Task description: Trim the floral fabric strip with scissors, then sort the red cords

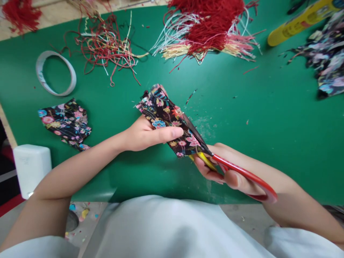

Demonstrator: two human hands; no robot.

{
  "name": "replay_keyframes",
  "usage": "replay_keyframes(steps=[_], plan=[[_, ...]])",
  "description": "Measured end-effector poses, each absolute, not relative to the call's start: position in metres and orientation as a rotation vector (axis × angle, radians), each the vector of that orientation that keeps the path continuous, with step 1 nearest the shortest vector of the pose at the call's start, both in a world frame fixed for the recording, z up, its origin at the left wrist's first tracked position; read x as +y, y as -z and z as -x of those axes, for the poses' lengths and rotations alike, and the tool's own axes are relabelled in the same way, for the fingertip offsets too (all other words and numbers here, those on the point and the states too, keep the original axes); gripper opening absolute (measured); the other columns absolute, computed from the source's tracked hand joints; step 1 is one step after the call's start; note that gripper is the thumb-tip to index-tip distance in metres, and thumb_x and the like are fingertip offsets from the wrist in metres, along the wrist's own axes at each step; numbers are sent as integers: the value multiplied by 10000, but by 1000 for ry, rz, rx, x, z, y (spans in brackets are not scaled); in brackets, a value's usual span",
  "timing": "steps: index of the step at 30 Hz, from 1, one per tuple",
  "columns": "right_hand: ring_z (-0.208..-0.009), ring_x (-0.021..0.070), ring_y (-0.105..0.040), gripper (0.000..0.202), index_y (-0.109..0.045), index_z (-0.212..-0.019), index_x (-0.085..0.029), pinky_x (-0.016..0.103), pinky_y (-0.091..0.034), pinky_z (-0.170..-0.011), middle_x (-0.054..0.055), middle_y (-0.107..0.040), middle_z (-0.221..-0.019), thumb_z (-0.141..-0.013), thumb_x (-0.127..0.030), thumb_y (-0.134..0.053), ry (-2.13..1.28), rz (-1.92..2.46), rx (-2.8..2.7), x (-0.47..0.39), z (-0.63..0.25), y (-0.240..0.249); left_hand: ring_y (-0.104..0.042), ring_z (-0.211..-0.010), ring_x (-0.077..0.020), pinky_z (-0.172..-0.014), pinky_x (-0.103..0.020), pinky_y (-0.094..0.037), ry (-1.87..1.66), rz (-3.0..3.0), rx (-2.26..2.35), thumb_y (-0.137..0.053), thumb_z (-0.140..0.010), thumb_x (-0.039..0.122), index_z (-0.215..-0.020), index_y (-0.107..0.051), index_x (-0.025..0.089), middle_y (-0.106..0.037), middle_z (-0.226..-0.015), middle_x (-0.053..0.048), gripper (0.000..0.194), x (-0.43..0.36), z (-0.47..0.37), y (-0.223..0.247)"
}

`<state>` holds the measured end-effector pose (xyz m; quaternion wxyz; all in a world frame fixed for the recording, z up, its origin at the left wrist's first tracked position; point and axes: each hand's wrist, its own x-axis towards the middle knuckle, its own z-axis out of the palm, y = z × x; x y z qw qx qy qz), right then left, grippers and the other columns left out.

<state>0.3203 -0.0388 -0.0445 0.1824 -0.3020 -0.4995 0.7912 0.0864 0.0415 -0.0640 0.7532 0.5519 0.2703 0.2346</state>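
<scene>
My left hand [150, 135] grips a piece of black floral fabric [161, 107], thumb on top and the other fingers hidden beneath it. In my right hand [228, 175] are scissors [242, 171] with red handles. Their dark blade lies along the fabric's right edge, over the cloth; the other blade is hidden under it. Something yellow [205, 161] shows by the right fingers below the fabric, its kind unclear. Another black floral scrap [68, 122] lies on the green table left of my left hand.
A white tape-like ring [56, 73] lies at the left. Tangled cords [107, 46] and a bundle of red threads [212, 25] are at the back. A yellow tube [301, 23] and piled floral cloth [329, 57] sit at the right. A white box [32, 168] stands at the left edge.
</scene>
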Motion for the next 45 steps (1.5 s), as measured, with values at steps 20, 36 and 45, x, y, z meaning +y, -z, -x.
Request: replay_keyframes(steps=[20, 36, 45], plan=[[-465, 78, -368, 633, -487, -795, -208, 216, -256, -412, -73, -456, -539, -873, -835, -519, -2277, 881, -1340, -38, -317, 45, -757, -858, -209, -799, -350, -661, -586, -1215, 640, -694, -877, 586, -856, -744, 213, -777, -896, -16, 377, 40, -85, 65], [-432, 66, -364, 607, -478, -794, -212, 192, -266, -381, -78, -442, -540, -862, -805, -589, -2280, 941, -1229, -44, -318, 51, -522, -501, -96, -446, -225, -457, -598, -1105, 697, -711, -819, 673, -758, -613, 200, -544, -576, 17, 486, 38, -85, 71], [-442, 78, -380, 628, -468, -795, -219, 214, -270, -393, -76, -449, -541, -852, -840, -548, -2241, 945, -1280, -44, -321, 48, -583, -584, -92, -492, -210, -510, -724, -1049, 735, -750, -802, 654, -923, -671, 242, -604, -695, 21, 437, 43, -88, 76]])
